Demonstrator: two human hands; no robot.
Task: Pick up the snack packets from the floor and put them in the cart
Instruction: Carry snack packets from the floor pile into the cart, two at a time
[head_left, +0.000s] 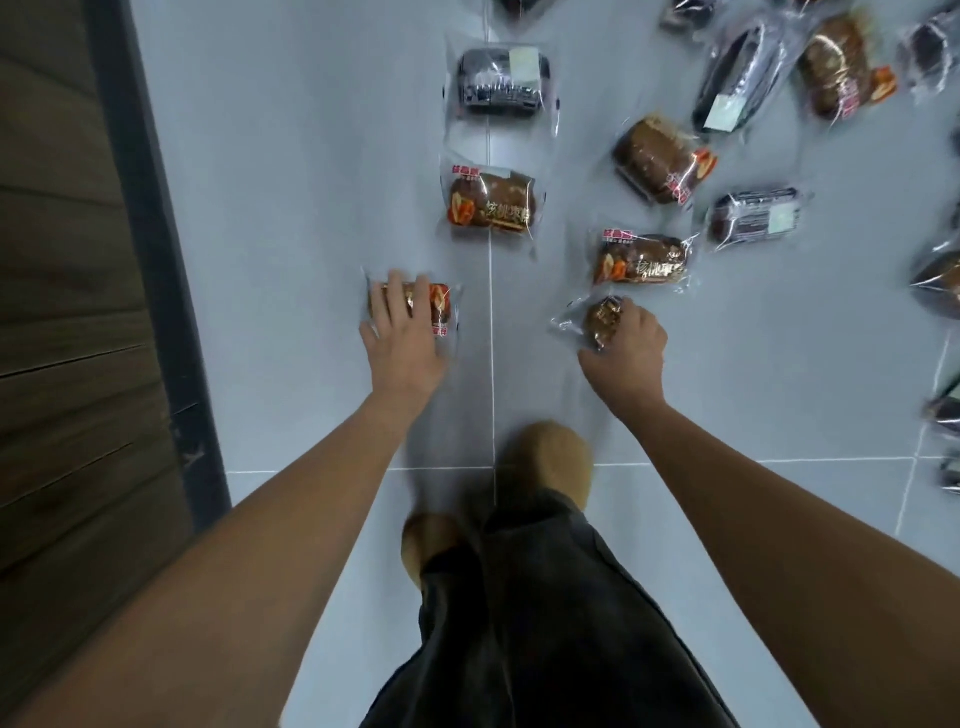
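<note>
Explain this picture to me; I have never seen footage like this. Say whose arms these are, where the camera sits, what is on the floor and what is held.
There is no machine here. A person wears a wide-angle camera on the head, so you look down along their own bare arms at a grey tiled floor. Their shoes and dark trousers show at the bottom, and a wooden panel stands at the left. Clear-wrapped snack packets lie scattered on the tiles, such as a brown packet and a dark packet. The left hand lies with spread fingers on the left packet, which is on the floor. The right hand has its fingers curled round the right packet.
</note>
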